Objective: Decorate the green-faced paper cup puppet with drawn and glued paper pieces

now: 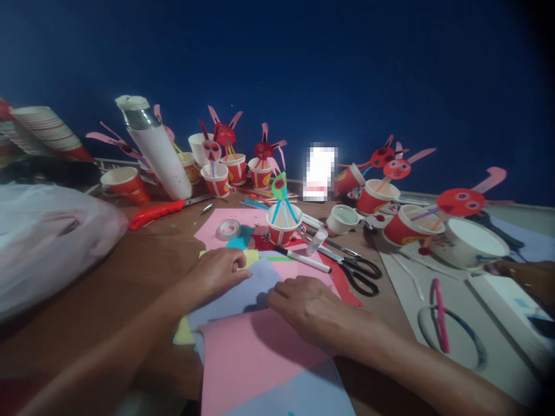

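Observation:
My right hand [303, 303] is closed at the far edge of a pink sheet of paper [243, 358], its fingertips curled under and partly hidden. That sheet lies bent over light blue paper [255, 286]. At the upper left of the blue paper, my left hand [221, 268] has curled fingers with the thumb stretched along the sheet; whatever is inside the fingers is hidden. Beyond the hands stands a paper cup [284, 231] carrying a green paper figure [280, 188] on blue straws. A black-and-white marker [303, 259] and black-handled scissors [362, 271] lie just past my right hand.
Several red cups with paper animal figures [462, 202] line the back. A white flask [158, 153] leans at left, near a red-handled cutter [156, 215] and a plastic bag [56, 242]. Tape [228, 229] sits centrally. Another person's hand [520, 277] is at right, beside a white box [507, 312].

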Demonstrator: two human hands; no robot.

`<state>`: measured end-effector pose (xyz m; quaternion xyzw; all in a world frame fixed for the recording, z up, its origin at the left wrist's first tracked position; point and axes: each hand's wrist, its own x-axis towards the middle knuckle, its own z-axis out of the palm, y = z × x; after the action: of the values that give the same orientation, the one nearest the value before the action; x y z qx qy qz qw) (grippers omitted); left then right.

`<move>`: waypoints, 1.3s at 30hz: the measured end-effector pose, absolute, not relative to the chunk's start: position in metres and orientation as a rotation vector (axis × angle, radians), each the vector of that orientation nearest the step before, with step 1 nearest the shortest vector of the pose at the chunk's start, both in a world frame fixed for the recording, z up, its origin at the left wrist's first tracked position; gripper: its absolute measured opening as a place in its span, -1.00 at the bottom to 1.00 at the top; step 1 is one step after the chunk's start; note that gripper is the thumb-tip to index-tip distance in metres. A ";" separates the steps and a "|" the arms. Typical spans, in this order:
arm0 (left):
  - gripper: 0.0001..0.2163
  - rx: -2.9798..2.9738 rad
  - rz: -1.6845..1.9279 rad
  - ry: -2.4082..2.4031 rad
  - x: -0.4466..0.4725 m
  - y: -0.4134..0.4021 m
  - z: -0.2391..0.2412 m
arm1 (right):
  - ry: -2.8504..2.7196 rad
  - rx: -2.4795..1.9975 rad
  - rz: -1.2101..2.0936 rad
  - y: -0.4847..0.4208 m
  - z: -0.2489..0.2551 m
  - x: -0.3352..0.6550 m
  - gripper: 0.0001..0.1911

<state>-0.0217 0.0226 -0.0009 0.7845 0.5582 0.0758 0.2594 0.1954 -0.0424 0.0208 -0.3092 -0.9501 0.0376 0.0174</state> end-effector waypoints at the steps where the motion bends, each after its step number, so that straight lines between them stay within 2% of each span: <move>1: -0.84 2.148 0.203 1.510 -0.020 0.021 -0.001 | -2.951 -0.966 0.097 -0.042 0.019 0.195 -0.84; 12: -0.83 2.081 0.354 1.068 0.000 0.020 0.001 | -2.780 -0.918 -0.057 -0.032 0.004 0.189 -0.87; 15: -0.81 1.930 0.383 1.044 0.000 0.023 -0.001 | -2.763 -0.956 -0.085 -0.028 -0.002 0.189 -0.85; 21: -0.79 1.541 0.705 1.144 -0.008 0.033 -0.004 | -2.734 -0.998 -0.016 -0.023 -0.008 0.189 -0.80; 29: -0.73 1.740 0.724 1.309 -0.026 0.043 -0.003 | -2.757 -1.107 -0.015 -0.024 -0.008 0.187 -0.79; 33: -0.71 2.017 0.570 1.399 -0.030 0.042 0.003 | -2.650 -1.190 0.082 -0.029 -0.005 0.188 -0.74; 39: -0.72 2.483 0.365 1.320 -0.034 0.042 0.008 | -2.736 -1.333 0.221 -0.034 0.002 0.192 -0.82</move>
<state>-0.0345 0.0417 0.0082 0.8655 0.4599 0.1273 0.1524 0.1924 -0.0343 0.0021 -0.4362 -0.8958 0.0725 0.0450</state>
